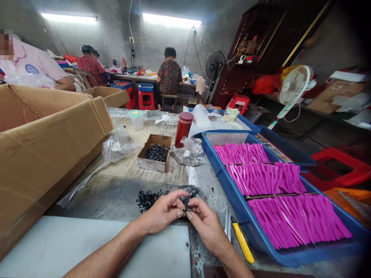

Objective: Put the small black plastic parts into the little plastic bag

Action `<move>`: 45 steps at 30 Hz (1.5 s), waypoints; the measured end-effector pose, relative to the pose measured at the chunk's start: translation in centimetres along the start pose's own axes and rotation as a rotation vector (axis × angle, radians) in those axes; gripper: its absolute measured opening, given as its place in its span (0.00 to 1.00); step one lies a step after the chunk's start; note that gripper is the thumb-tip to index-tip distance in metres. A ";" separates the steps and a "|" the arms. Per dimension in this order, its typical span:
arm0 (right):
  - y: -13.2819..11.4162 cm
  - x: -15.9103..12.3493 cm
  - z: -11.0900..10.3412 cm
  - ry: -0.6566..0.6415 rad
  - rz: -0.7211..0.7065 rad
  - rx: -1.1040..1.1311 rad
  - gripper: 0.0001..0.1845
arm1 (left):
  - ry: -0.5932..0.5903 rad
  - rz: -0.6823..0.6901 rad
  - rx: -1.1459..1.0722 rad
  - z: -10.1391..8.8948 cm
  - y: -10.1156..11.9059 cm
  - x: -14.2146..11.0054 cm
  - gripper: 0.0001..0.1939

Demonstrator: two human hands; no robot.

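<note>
My left hand (168,208) and my right hand (203,220) meet over the near middle of the table, fingertips pinched close together. Small dark bits show between the fingers of both hands, too small to name. Just behind my left hand lies a loose pile of small black parts (146,200). Beyond my right hand sits a clear plastic bag (197,192) with dark contents, partly hidden by the fingers. Farther back, a small cardboard box (152,165) holds many thin black pieces. A yellow-handled screwdriver (242,242) rests to the right of my right hand.
A blue tray (220,181) of magenta strips stands on the right. At left is a large cardboard box (52,135). A pale board (95,247) lies under my left forearm. A red flask (183,129) stands behind the small box. Several people sit at the back and left.
</note>
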State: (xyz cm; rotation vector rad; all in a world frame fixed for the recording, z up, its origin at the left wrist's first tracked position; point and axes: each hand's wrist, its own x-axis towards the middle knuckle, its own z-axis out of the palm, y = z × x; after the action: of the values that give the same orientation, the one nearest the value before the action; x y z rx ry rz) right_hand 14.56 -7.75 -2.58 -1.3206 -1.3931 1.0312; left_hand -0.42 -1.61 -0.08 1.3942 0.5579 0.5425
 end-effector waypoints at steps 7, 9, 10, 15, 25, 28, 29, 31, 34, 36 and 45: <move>-0.3 0.1 0.0 0.003 0.009 0.021 0.07 | 0.001 -0.008 -0.037 0.0 -0.2 0.0 0.19; -0.4 0.1 -0.1 0.011 0.014 0.059 0.07 | 0.007 -0.014 -0.051 0.0 -0.2 0.0 0.20; -0.5 0.1 -0.1 0.012 0.015 0.076 0.07 | 0.012 -0.018 -0.059 0.0 -0.1 0.0 0.20; -0.5 0.0 -1.1 0.063 0.017 0.062 0.06 | 0.047 -0.021 -0.074 -0.1 0.1 -0.1 0.21; -1.8 0.2 -3.2 0.072 -0.085 -0.483 0.08 | 0.339 0.024 0.067 -2.1 2.0 0.1 0.23; -1.7 0.8 -3.4 0.017 -0.122 -0.612 0.10 | 0.466 0.070 0.253 -4.7 3.9 1.1 0.22; -1.6 1.1 -3.3 -0.004 -0.136 -0.660 0.11 | 0.511 0.090 0.350 -5.8 4.5 1.6 0.22; -1.3 1.8 -3.0 -0.047 -0.153 -0.756 0.12 | 0.612 0.127 0.635 -8.0 5.5 2.8 0.20; -1.1 2.7 -2.3 -0.117 -0.128 -0.888 0.13 | 0.714 0.046 0.994 -10.6 6.6 4.5 0.22; -1.0 3.1 -2.0 -0.143 -0.074 -0.968 0.12 | 0.722 0.024 1.047 -11.5 6.9 5.4 0.23; -0.9 3.4 -1.5 -0.179 -0.040 -1.120 0.12 | 0.599 0.060 1.141 -8.7 6.4 2.2 0.14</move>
State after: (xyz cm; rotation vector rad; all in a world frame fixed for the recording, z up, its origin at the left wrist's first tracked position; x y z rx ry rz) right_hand 15.84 -4.44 -1.12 -1.9683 -2.2629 0.2714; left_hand -4.64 6.99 5.42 2.3288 1.4579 0.7344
